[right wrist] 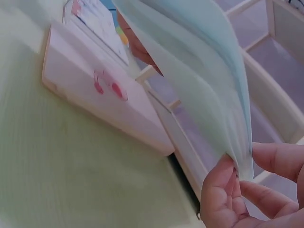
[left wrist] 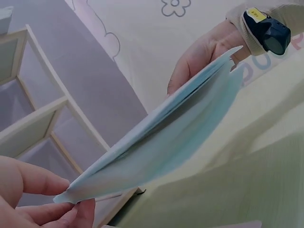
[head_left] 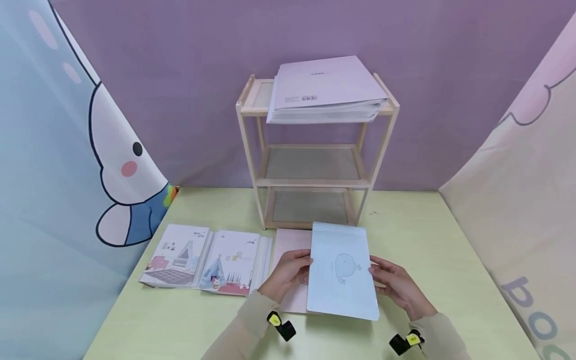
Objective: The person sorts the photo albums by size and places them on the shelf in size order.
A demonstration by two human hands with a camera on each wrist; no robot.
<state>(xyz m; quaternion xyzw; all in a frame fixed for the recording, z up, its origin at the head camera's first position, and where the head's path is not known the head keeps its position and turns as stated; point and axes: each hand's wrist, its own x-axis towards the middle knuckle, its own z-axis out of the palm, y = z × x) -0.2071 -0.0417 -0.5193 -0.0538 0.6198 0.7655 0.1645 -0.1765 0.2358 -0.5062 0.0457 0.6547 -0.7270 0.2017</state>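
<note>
A light blue notebook [head_left: 337,300] with a whale drawing is held up between both hands in the head view. My left hand [head_left: 290,272] pinches its left edge, and my right hand [head_left: 398,285] pinches the right edge. In both wrist views the thin pages of the blue notebook [left wrist: 190,142] sag and bow beneath the cover. Below and to the left lies a pink notebook [head_left: 288,240], partly covered by the blue one; its pink drawing shows on the pink cover [right wrist: 71,66] in the right wrist view.
Illustrated white notebooks [head_left: 229,250] lie in overlapping stacks at the left of the green table [head_left: 427,250]. Behind stands a wooden three-tier shelf [head_left: 310,183], with large pale lilac books [head_left: 328,82] on its top tier. Printed curtains [head_left: 517,200] flank both sides.
</note>
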